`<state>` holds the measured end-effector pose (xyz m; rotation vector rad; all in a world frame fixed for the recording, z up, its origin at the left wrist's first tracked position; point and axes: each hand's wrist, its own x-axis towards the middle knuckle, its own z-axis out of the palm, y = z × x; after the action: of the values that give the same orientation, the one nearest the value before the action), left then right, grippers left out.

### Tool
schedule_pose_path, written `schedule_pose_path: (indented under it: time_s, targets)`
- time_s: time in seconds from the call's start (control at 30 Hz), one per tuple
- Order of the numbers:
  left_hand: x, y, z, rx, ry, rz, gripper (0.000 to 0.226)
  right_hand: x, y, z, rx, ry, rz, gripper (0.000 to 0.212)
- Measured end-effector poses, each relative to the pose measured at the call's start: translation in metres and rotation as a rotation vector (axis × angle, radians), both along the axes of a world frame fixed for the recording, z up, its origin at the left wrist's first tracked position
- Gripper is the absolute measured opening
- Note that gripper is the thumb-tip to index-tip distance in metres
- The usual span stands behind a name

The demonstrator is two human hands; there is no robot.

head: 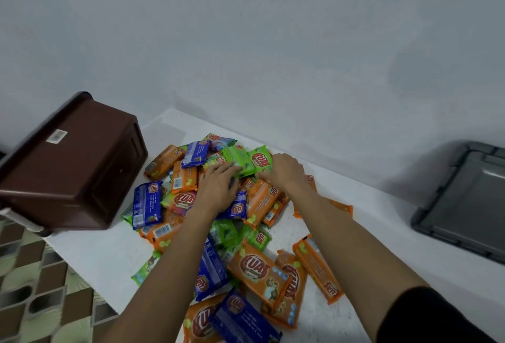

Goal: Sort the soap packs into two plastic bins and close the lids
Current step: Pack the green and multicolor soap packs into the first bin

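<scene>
White table (93,255), soap packs (254,269) heaped: left hand (218,189) flat, right hand (287,170) gripping green pack (261,161); a tug may push neighbours off.

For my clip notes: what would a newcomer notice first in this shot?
The pile of packs, orange, blue and green, fills the middle of the white table. Both hands reach to its far end, the left hand and right hand on green packs. A brown bin sits tilted with its base showing at the left, and a grey lid lies at the right edge.
</scene>
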<state>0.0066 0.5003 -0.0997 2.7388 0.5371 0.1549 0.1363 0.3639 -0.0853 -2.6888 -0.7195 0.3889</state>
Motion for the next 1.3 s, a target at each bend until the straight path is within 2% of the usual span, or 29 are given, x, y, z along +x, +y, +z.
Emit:
schedule_pose_path:
  time_s: [0.13, 0.3, 0.43, 0.57, 0.7, 0.8, 0.9, 1.13, 1.3]
  targets:
    - [0.001, -0.002, 0.0, 0.006, 0.004, 0.014, 0.038, 0.007, 0.002, -0.007, 0.162, 0.212, -0.09, 0.066]
    - [0.001, -0.004, 0.001, 0.027, 0.016, 0.017, 0.037, 0.003, -0.005, 0.003, 0.376, 0.371, -0.146, 0.042]
    - [0.003, -0.007, 0.005, 0.039, 0.021, 0.024, 0.037, 0.007, -0.02, 0.011, 0.482, 0.401, -0.153, 0.027]
    - [0.015, -0.015, 0.008, 0.104, 0.013, 0.048, 0.035, 0.015, -0.039, 0.021, 0.586, 0.372, -0.215, 0.024]
    - [0.035, -0.023, 0.011, 0.081, 0.022, -0.004, 0.039, 0.023, -0.055, 0.03, 0.691, 0.391, -0.275, 0.024]
    - [0.052, -0.028, 0.013, 0.062, 0.062, -0.044, 0.042, 0.024, -0.064, 0.032, 0.742, 0.447, -0.305, 0.025]
    - [0.071, -0.03, 0.009, 0.058, 0.091, -0.085, 0.046, 0.026, -0.07, 0.028, 0.719, 0.415, -0.263, 0.025]
    - [0.102, -0.03, 0.005, 0.076, 0.276, -0.127, 0.072, 0.029, -0.08, 0.01, 0.703, 0.419, -0.259, 0.033]
    - [0.113, -0.031, 0.001, 0.094, 0.349, -0.123, 0.081, 0.031, -0.085, 0.009, 0.739, 0.437, -0.276, 0.032]
